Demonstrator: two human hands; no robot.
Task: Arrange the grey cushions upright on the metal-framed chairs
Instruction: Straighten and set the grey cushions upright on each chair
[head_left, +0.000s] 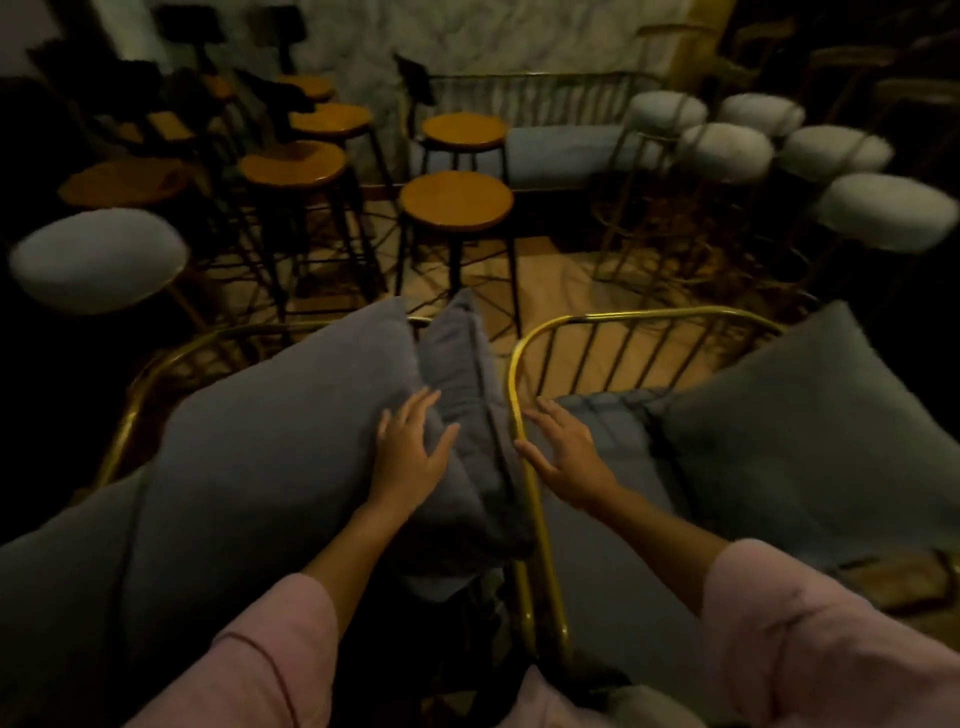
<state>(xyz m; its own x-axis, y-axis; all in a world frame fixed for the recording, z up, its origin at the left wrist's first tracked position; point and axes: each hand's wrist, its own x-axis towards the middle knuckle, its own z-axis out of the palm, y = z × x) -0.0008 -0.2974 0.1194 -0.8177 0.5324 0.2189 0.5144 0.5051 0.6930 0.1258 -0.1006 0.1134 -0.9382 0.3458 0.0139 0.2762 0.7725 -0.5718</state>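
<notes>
Two gold metal-framed chairs stand side by side below me. On the left chair (140, 379) a large grey cushion (270, 426) leans back against the frame, and a narrower grey cushion (467, 384) stands on edge at its right side. My left hand (413, 457) rests flat on these two cushions, fingers spread. My right hand (563, 454) hovers open just right of the right chair's curved rail (524, 415), above its grey seat pad (613, 431). Another grey cushion (810, 426) leans upright at that chair's right side.
Several round wooden stools (456, 200) stand close behind the chairs, with white fluffy stools (727, 150) at the back right and one (98, 260) at the left. A gold-framed bench with a grey pad (561, 148) sits against the far wall. Dim light.
</notes>
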